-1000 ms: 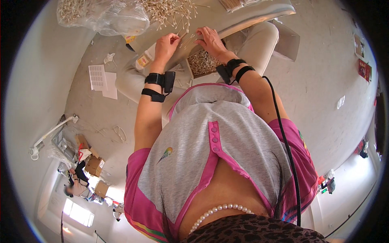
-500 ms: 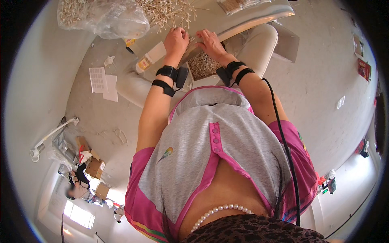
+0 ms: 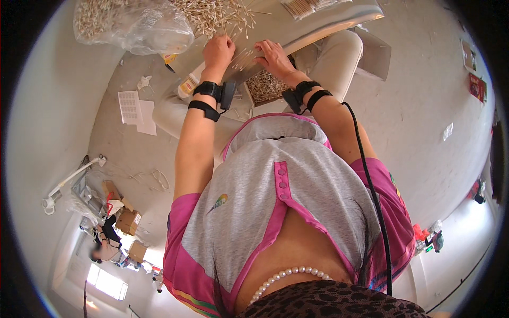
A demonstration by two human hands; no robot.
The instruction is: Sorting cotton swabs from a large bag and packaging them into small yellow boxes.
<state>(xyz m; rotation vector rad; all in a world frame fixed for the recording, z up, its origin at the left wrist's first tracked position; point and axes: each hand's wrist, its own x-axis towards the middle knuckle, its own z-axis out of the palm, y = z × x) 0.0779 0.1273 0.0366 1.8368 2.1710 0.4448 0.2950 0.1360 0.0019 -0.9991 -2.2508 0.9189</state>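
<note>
A large loose pile of cotton swabs point(image 3: 212, 16) lies at the far side of the table point(image 3: 297, 37). My left hand point(image 3: 218, 51) is at its near edge, fingers curled in; whatever they hold is hidden among the swabs. Several loose cotton swabs point(image 3: 243, 60) lie on the table between my hands. Just right of them is my right hand point(image 3: 274, 57), its fingers bent but apart, with nothing visible in them. Below the table edge, an open box point(image 3: 256, 100) full of cotton swabs sits between my legs.
A clear plastic bag point(image 3: 154, 32) of swabs rests at the far left, beside bundled swabs point(image 3: 302, 7) farther right. A yellow-labelled container point(image 3: 187, 85) stands near my left wrist. Paper sheets point(image 3: 137, 112) lie on the floor. A cable point(image 3: 374, 183) runs along my right arm.
My left hand has moved left, away from my right hand. Loose cotton swabs now show between the hands. My right hand has hardly moved.
</note>
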